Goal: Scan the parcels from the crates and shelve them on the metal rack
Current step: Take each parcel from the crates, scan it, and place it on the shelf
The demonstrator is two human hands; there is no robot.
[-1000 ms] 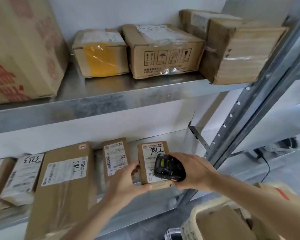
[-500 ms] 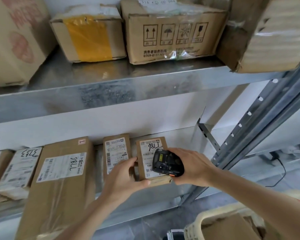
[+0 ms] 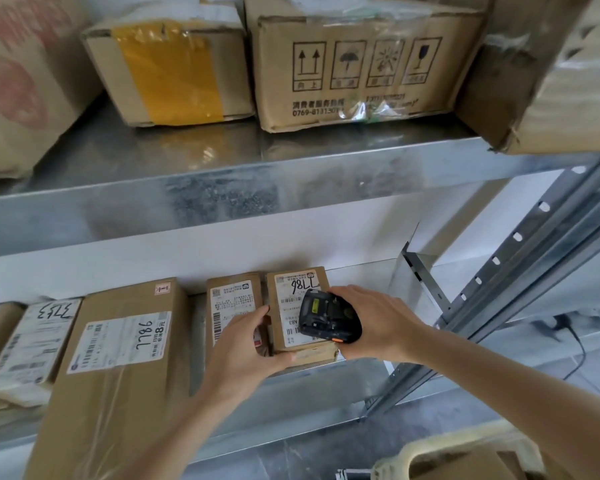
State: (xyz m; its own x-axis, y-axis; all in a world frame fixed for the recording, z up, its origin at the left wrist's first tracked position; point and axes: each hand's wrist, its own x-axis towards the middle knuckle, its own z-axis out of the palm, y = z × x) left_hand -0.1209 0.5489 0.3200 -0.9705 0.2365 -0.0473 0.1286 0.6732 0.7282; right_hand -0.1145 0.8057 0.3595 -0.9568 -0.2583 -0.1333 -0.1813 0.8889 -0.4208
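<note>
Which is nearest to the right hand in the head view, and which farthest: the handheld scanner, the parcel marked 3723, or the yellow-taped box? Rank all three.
1. Handheld scanner: gripped in the right hand.
2. Parcel marked 3723: lower shelf, far to the left.
3. Yellow-taped box: upper shelf, up and left.

The lower right of the label on the small parcel (image 3: 293,308) is covered by the scanner (image 3: 328,318), whose grip end is hidden inside the right hand (image 3: 374,323). The lower part of the neighbouring parcel (image 3: 234,303) is blocked by the left hand (image 3: 246,344). The printed label text is too small to be read. The crate (image 3: 465,459) is cut off by the bottom edge, and the right-hand box (image 3: 548,74) by the right edge.
</note>
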